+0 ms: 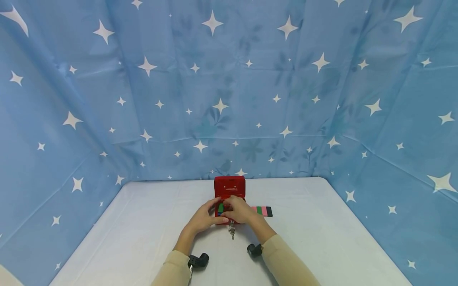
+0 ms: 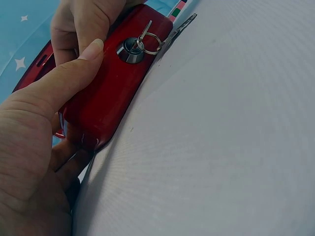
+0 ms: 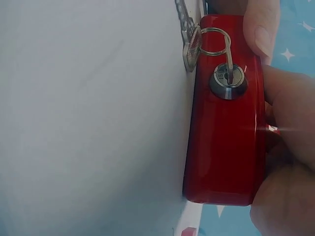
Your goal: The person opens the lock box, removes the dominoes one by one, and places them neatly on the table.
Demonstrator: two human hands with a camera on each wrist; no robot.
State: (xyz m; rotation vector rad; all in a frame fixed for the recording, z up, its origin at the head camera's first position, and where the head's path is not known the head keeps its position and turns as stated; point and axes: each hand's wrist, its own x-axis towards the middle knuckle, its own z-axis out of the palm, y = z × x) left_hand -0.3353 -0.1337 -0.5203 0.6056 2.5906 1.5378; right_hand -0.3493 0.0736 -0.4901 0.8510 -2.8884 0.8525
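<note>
the red box [image 3: 226,152] sits on the white table [image 1: 143,226], lid [image 1: 229,186] up. the left hand [image 1: 201,218] grips its near left corner, thumb on the front. the right hand [image 1: 240,210] dips its fingers inside; i cannot tell if they pinch anything. a green block [image 1: 220,208] is inside. a key [image 3: 229,61] sticks in the front lock [image 3: 228,92]. more blocks [image 1: 264,211] lie just right. starry blue cloth [image 1: 214,71] hangs behind.

Closed in at left, back and right by blue fabric [image 1: 247,87], scattered with white four-pointed stars [image 1: 212,23] and faint darker leaves and flowers [image 1: 252,150]. Shows long horizontal and vertical creases. Below, a white counter [image 1: 150,222] with rounded far corners, under soft, fairly even light.
</note>
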